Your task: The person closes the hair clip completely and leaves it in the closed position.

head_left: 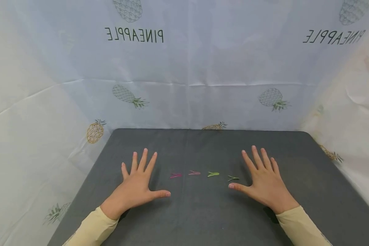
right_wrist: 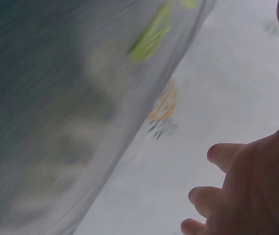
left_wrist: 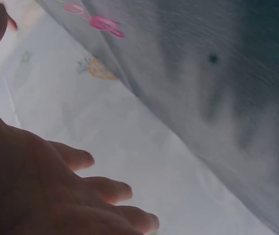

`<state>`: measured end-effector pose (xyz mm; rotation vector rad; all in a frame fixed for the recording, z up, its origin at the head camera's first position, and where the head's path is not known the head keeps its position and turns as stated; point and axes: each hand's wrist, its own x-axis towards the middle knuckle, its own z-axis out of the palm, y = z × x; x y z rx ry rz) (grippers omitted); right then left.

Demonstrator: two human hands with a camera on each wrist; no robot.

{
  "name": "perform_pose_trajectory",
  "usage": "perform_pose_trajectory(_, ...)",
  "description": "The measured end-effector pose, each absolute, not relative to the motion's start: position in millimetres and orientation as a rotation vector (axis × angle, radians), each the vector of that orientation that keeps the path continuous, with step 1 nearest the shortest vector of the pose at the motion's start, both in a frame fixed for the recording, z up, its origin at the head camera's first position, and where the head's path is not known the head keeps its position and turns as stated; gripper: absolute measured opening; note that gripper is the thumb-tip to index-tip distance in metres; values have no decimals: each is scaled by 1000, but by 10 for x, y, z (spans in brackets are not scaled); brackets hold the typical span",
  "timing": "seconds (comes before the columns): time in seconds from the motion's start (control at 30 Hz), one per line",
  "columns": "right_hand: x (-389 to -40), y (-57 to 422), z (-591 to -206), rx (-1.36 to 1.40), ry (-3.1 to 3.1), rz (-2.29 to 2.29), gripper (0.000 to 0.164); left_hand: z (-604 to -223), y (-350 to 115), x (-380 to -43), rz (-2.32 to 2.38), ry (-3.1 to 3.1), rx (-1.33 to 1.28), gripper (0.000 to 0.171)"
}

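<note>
In the head view, several small splayed hair clips lie in a row across the table's middle. From left to right come a magenta clip (head_left: pixel 176 176), a pink clip (head_left: pixel 194 173), a yellow-green clip (head_left: pixel 213 174) and a dull green clip (head_left: pixel 232 178). My left hand (head_left: pixel 135 188), fingers spread, hovers left of the magenta clip and holds nothing. On the other side my right hand (head_left: pixel 265 186) is likewise spread above the table, its thumb close to the dull green clip. The left wrist view shows the magenta clip (left_wrist: pixel 105 26); a yellow-green clip (right_wrist: pixel 151 36) appears blurred in the right wrist view.
The dark grey table (head_left: pixel 196 218) has rounded far corners. A white cloth (head_left: pixel 184 106) printed with pineapples hangs behind it and along both sides. Pale yellow sleeves (head_left: pixel 93 227) cover the forearms.
</note>
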<state>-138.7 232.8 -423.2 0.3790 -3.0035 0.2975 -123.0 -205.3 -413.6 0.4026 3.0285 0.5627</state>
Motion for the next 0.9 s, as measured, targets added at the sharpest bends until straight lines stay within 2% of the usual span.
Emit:
perform_pose_trajectory(0.3,-1577,1619,-4217,582,-2941,289,122,-4102,-1792,-1328,613,2916,468,134)
perform_pose_trajectory(0.47,-1653,1242,-4267,734,-2856,258,113,-4125,-1688,-1381,587,2929,477,128)
perform_pose_trajectory(0.6,-1712,991,-4310,836,-2795,219,99,-4127,-1628,-1442,596,2932,528,110)
perform_pose_trajectory(0.77,-1782,749,-4354,937,-2744,256,69,-4128,-1599,-1517,596,2925,600,77)
perform_pose_trajectory(0.9,-1839,587,-4393,988,-2712,248,51,-4157,-1629,-1559,612,2915,614,65)
